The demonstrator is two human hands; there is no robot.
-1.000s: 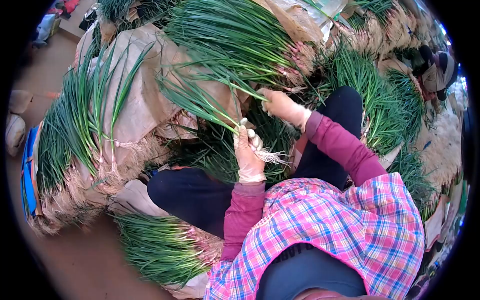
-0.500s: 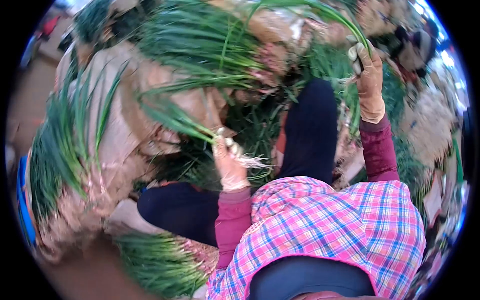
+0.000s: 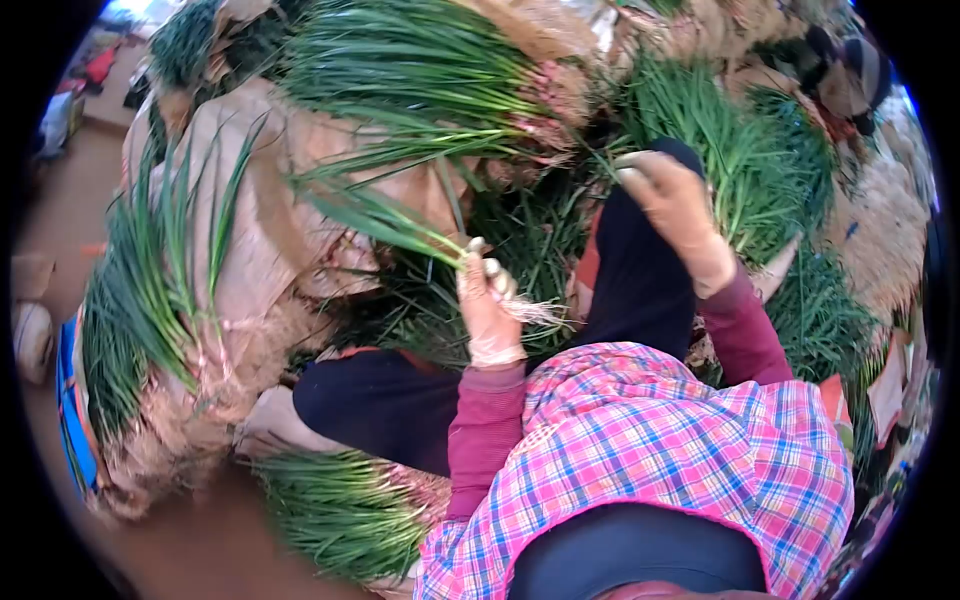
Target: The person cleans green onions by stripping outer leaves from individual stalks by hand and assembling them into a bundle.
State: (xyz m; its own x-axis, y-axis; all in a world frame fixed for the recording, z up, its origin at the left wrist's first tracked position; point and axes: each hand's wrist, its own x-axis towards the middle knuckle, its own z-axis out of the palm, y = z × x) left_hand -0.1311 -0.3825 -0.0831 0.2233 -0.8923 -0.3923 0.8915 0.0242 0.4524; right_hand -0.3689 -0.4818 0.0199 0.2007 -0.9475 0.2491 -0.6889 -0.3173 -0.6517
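Note:
My left hand (image 3: pixel 490 305), in a pale glove, is closed round a small bunch of green onions (image 3: pixel 405 228). The leaves point up and left, and white roots hang out on the right side of the fist. Over the dark-clad right knee is my right hand (image 3: pixel 670 205), also gloved and smeared by motion. Its fingers point left, close to thin green leaves, and I cannot make out whether they hold anything. Loose green leaves (image 3: pixel 500 235) lie between the legs.
A large green onion pile (image 3: pixel 420 90) lies ahead on brown sacking (image 3: pixel 255 115). More onions stand at the left (image 3: pixel 150 280), by my left leg (image 3: pixel 340 505) and at the right (image 3: pixel 735 150). A person (image 3: pixel 850 75) is at the upper right.
My right hand has come down and left from the upper right, and the long onion leaves it held no longer show there. The left hand keeps its bunch, slightly further right in view.

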